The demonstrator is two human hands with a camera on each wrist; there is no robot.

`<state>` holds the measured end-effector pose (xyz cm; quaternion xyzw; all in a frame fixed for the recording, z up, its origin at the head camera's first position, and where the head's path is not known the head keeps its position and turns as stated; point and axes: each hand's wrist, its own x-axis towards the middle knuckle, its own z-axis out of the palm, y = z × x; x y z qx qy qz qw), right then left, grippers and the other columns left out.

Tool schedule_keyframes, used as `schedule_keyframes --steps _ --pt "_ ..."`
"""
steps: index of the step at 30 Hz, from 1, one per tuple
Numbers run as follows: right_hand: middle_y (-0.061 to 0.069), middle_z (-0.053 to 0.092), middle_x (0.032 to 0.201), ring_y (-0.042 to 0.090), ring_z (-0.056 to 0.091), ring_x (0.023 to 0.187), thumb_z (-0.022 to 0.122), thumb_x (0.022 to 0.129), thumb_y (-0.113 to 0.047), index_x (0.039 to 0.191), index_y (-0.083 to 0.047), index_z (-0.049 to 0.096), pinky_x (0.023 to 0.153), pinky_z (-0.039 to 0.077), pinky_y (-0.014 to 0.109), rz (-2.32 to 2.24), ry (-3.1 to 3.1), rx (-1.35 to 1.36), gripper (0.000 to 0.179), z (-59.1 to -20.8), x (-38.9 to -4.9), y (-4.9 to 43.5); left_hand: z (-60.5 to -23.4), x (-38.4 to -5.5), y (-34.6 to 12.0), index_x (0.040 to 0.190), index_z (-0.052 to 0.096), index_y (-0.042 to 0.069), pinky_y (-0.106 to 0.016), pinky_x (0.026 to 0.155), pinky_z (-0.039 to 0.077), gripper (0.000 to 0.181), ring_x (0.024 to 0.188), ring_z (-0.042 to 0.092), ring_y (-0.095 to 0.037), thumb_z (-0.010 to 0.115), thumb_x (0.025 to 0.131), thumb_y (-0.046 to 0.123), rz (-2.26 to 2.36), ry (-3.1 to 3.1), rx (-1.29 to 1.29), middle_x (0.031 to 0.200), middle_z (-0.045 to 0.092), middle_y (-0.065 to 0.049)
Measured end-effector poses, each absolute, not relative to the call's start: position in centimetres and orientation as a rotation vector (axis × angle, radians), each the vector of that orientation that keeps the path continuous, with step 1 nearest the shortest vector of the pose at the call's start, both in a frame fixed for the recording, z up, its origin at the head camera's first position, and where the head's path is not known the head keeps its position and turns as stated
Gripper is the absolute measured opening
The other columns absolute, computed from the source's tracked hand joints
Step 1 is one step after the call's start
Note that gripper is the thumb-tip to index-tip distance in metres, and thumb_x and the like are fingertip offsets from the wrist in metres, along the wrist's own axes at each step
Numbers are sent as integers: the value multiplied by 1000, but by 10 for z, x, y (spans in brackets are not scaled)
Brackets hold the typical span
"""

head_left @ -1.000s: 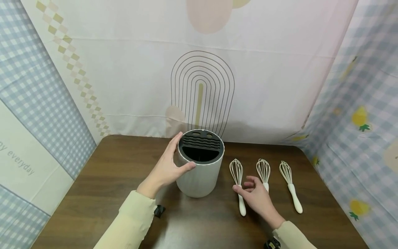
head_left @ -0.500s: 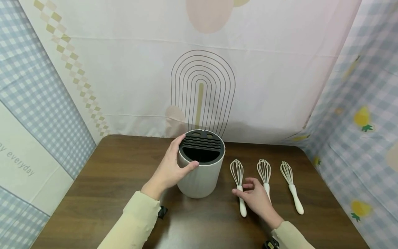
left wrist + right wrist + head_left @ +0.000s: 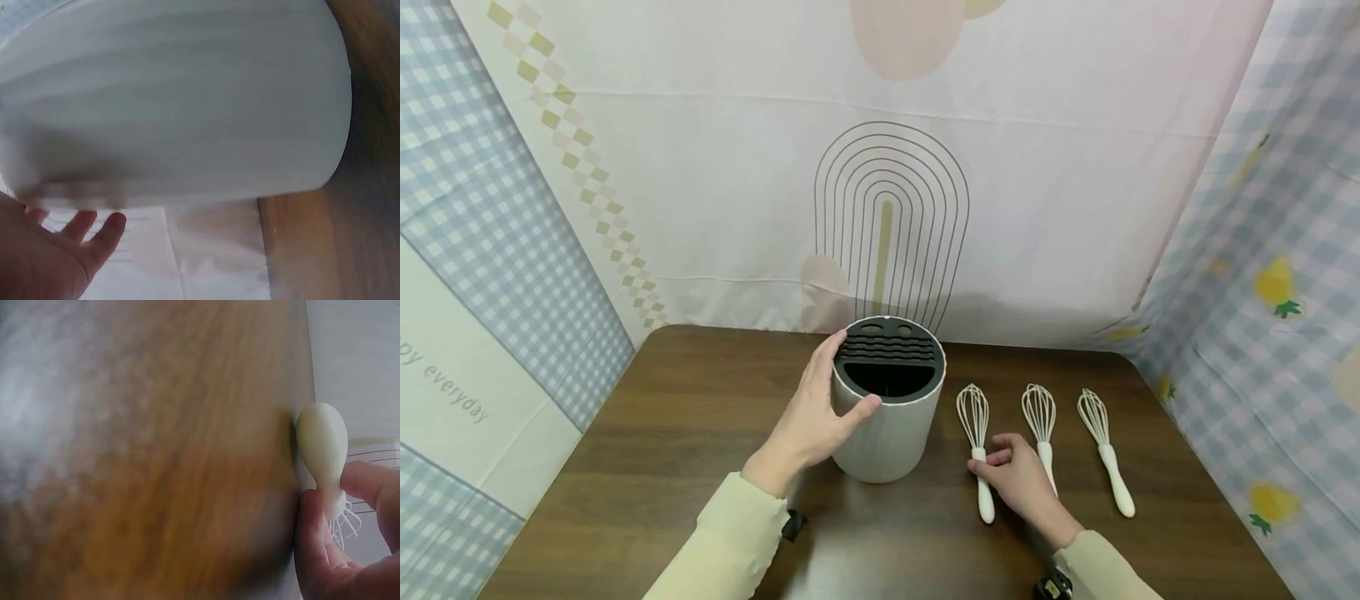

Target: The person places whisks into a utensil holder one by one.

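A white cylindrical utensil holder [image 3: 887, 442] with a black slotted top insert stands upright on the table. My left hand [image 3: 808, 421] holds its left side near the rim, thumb in front and fingers further back; in the left wrist view the fingers [image 3: 106, 234] meet its pale wall. To the right, my right hand [image 3: 1018, 475] pinches the handle of the leftmost white whisk [image 3: 976, 417], which lies on the table. The right wrist view shows thumb and fingers on either side of the whisk's handle [image 3: 323, 440]. Part of the middle whisk's handle is behind the right hand.
Two more white whisks lie to the right: the middle whisk [image 3: 1039, 412] and the rightmost whisk [image 3: 1108, 458]. They rest on a brown wooden table [image 3: 700, 400]. A patterned cloth backdrop [image 3: 730, 183] hangs behind the table's far edge.
My right hand has closed its thumb and fingers on the leftmost whisk's handle. The utensil holder and my left hand have shifted slightly right and nearer.
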<state>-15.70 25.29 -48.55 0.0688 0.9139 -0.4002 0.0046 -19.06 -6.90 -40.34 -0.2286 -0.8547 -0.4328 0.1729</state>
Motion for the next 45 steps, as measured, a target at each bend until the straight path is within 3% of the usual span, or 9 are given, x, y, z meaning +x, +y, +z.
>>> schedule_keyframes --steps 6,11,18,23,31,37,45 --pt "7 65 85 15 59 72 77 83 -19 118 8 55 64 48 29 -1290 2836 211 48 -484 -156 252 -402 -196 -75 155 16 20 -45 112 23 90 143 18 -13 62 87 57 -1230 -2464 -710 159 14 8" --pt "7 67 88 15 61 77 73 86 -16 118 8 58 68 49 29 -1330 2834 187 44 -478 -160 254 -403 -197 -74 155 15 23 -46 111 25 92 143 19 -12 62 85 60 -1250 -2515 -676 159 9 13" --pt "11 65 105 22 60 95 67 91 -23 124 3 59 78 49 32 -1402 2833 145 42 -440 -170 257 -399 -198 -72 154 22 22 -45 110 29 93 142 23 -11 58 83 69 -1181 -2562 -625 158 12 15" --pt "11 63 106 22 57 93 67 93 -26 125 0 60 75 49 28 -1466 2846 76 42 -410 -174 253 -398 -198 -72 154 22 23 -48 108 31 92 141 26 -13 59 83 68 -1184 -2557 -607 158 13 16" --pt "17 58 108 15 60 87 66 94 -24 126 2 56 74 53 25 -1760 2736 -61 42 -375 -180 244 -399 -196 -71 153 24 23 -48 107 33 92 140 27 -12 59 82 69 -1184 -2553 -596 157 15 18" --pt "15 56 111 8 61 92 63 95 -21 127 5 50 79 51 21 -1963 2693 -168 44 -352 -185 237 -401 -198 -71 153 23 23 -48 106 34 91 140 27 -13 57 82 70 -1163 -2562 -595 157 13 19" --pt "14 56 109 16 62 93 61 95 -9 123 3 46 80 53 27 -2365 2463 -351 35 -331 -184 222 -402 -198 -73 153 23 26 -47 106 34 90 140 28 -12 57 83 70 -1150 -2567 -589 158 14 17"
